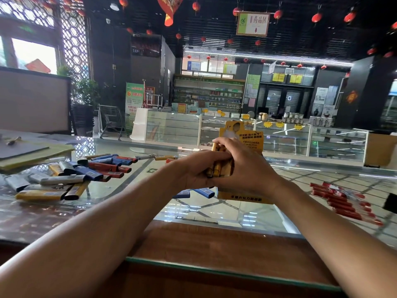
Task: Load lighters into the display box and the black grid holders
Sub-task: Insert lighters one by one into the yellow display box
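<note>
A yellow cardboard display box (pixel 242 134) stands on the glass counter (pixel 139 186), its printed back card rising behind my hands. My left hand (pixel 193 171) and my right hand (pixel 242 166) meet in front of it, both curled around a bunch of yellow lighters (pixel 219 168) held upright at the box. A loose pile of yellow, silver, blue and red lighters (pixel 71 177) lies on the counter to the left. Two blue lighters (pixel 204 192) lie just below my hands. No black grid holder can be made out.
A row of red lighters in clear wrap (pixel 341 203) lies at the right, with a dark object (pixel 391 203) at the frame edge. Flat grey and yellow boards (pixel 28 153) sit at far left. A wooden counter edge (pixel 214 244) runs near me. Shop display cases (pixel 279 138) stand behind.
</note>
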{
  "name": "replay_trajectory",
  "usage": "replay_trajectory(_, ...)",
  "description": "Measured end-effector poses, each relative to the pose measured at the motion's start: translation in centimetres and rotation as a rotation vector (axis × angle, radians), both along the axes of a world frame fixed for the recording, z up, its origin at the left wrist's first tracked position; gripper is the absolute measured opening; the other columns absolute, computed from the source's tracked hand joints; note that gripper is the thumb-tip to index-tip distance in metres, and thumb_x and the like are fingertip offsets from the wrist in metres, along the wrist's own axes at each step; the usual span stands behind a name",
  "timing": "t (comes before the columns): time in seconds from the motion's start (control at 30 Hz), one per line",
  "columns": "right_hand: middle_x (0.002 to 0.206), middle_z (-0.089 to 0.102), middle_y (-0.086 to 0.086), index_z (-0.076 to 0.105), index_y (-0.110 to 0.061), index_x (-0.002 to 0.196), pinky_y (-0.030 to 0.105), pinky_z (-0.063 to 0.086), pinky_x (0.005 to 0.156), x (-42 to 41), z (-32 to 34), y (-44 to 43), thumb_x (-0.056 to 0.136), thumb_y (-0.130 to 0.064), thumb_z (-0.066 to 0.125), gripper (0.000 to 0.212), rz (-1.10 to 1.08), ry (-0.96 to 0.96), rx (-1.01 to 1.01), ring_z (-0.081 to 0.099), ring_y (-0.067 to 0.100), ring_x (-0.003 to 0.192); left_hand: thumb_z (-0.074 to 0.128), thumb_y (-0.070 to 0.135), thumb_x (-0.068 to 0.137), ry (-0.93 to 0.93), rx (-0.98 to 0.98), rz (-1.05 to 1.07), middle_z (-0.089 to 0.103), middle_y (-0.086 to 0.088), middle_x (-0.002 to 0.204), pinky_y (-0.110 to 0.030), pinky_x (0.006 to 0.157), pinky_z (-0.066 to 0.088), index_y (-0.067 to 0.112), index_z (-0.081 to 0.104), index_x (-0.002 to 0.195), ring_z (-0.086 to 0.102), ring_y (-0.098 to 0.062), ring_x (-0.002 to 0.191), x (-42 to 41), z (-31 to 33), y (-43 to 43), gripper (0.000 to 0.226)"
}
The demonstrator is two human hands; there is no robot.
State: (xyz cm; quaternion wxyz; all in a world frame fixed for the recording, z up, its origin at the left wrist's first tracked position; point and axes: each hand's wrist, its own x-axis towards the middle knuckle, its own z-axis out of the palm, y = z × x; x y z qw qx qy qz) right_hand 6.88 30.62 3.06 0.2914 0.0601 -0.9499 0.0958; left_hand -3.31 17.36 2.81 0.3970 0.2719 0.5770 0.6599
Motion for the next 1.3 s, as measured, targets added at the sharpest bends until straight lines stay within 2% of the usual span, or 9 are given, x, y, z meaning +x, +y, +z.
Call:
replay_trajectory(0.2, 0.145, 0.045, -0.010, 0.030, -0.044, 0.153, 0.040, 0.057, 0.087, 0.0, 0.0, 0.5, 0.070, -0.068, 0.081, 0.100, 0.044, 0.007, -0.027, 0.054, 0.013, 0.122, 0.059, 0.023, 0.103, -0.010, 0.030, -0.003, 0.074, -0.011, 0.090, -0.027, 0.065, 0.060, 0.006, 0.066, 0.109, 0.073, -0.018, 0.077, 0.0, 0.3, -0.1, 0.020)
replay_trajectory(0.3, 0.153, 0.037, -0.011, 0.021, -0.045, 0.157, 0.042, 0.055, 0.094, 0.2, 0.2, 0.9, 0.068, -0.070, 0.082, 0.111, 0.061, 0.005, -0.107, 0.050, 0.010, 0.129, 0.058, 0.025, 0.104, -0.037, 0.087, 0.033, 0.074, -0.014, 0.097, -0.037, 0.078, 0.062, 0.005, 0.065, 0.117, 0.074, -0.022, 0.084, 0.0, 0.6, -0.3, 0.025)
replay_trajectory(0.43, 0.139, 0.044, -0.014, 0.024, -0.047, 0.154, 0.046, 0.059, 0.076, 0.1, 0.2, 1.6, 0.065, -0.076, 0.077, 0.108, 0.015, 0.032, -0.155, 0.062, 0.003, 0.084, 0.061, 0.024, 0.101, -0.102, 0.173, 0.078, 0.063, -0.021, 0.121, -0.055, 0.105, 0.050, 0.004, 0.058, 0.133, 0.064, -0.032, 0.115, -0.7, 0.8, -0.2, 0.038)
replay_trajectory(0.6, 0.098, 0.063, -0.011, 0.045, -0.035, 0.143, 0.037, 0.058, 0.068, -0.2, 0.3, 2.0, 0.079, -0.054, 0.081, 0.076, -0.019, 0.021, -0.251, 0.066, 0.010, 0.074, 0.063, 0.024, 0.101, -0.130, 0.215, 0.142, 0.070, -0.015, 0.098, -0.041, 0.071, 0.064, 0.009, 0.066, 0.104, 0.072, -0.025, 0.089, -1.5, 0.7, -0.3, 0.016)
replay_trajectory(0.7, 0.093, 0.064, -0.005, 0.054, -0.032, 0.134, 0.029, 0.052, 0.064, -0.3, 0.1, 2.5, 0.088, -0.041, 0.078, 0.053, 0.015, 0.044, -0.352, 0.062, 0.011, 0.073, 0.065, 0.023, 0.100, -0.044, 0.190, 0.185, 0.071, -0.007, 0.085, -0.026, 0.057, 0.048, 0.010, 0.065, 0.095, 0.068, -0.014, 0.067, -2.0, 0.5, -0.4, 0.014)
replay_trajectory(0.8, 0.100, 0.064, -0.001, 0.059, -0.031, 0.125, 0.036, 0.059, 0.063, -0.7, 0.1, 3.2, 0.090, -0.035, 0.077, 0.040, 0.029, 0.110, -0.464, 0.063, 0.015, 0.073, 0.066, 0.023, 0.099, 0.053, 0.140, 0.209, 0.073, -0.003, 0.081, -0.024, 0.056, 0.039, 0.011, 0.063, 0.097, 0.060, -0.011, 0.061, -2.4, 0.3, -0.8, 0.012)
replay_trajectory(0.87, 0.104, 0.066, 0.000, 0.061, -0.029, 0.121, 0.038, 0.062, 0.058, -1.0, 0.2, 3.6, 0.091, -0.028, 0.076, 0.034, 0.034, 0.150, -0.554, 0.067, 0.018, 0.072, 0.066, 0.022, 0.099, 0.113, 0.113, 0.197, 0.075, -0.003, 0.084, -0.025, 0.058, 0.039, 0.011, 0.063, 0.098, 0.058, -0.010, 0.061, -2.6, 0.2, -1.0, 0.012)
replay_trajectory(1.03, 0.107, 0.071, -0.003, 0.061, -0.019, 0.122, 0.021, 0.054, 0.050, -1.2, 0.3, 4.0, 0.092, -0.012, 0.075, 0.034, 0.057, 0.226, -0.690, 0.067, 0.004, 0.069, 0.071, 0.024, 0.097, 0.408, -0.030, 0.160, 0.071, -0.007, 0.097, -0.027, 0.060, 0.045, 0.009, 0.067, 0.102, 0.058, -0.012, 0.067, -2.7, -0.5, -0.6, 0.017)
replay_trajectory(1.3, 0.105, 0.072, -0.007, 0.069, -0.023, 0.110, 0.030, 0.061, 0.058, -1.1, -0.1, 3.6, 0.093, -0.014, 0.074, 0.020, 0.144, 0.177, -0.680, 0.071, 0.008, 0.084, 0.070, 0.022, 0.097, 0.680, -0.151, 0.085, 0.066, -0.009, 0.093, -0.026, 0.061, 0.049, 0.008, 0.067, 0.107, 0.060, -0.012, 0.068, -2.5, -1.3, 0.0, 0.018)
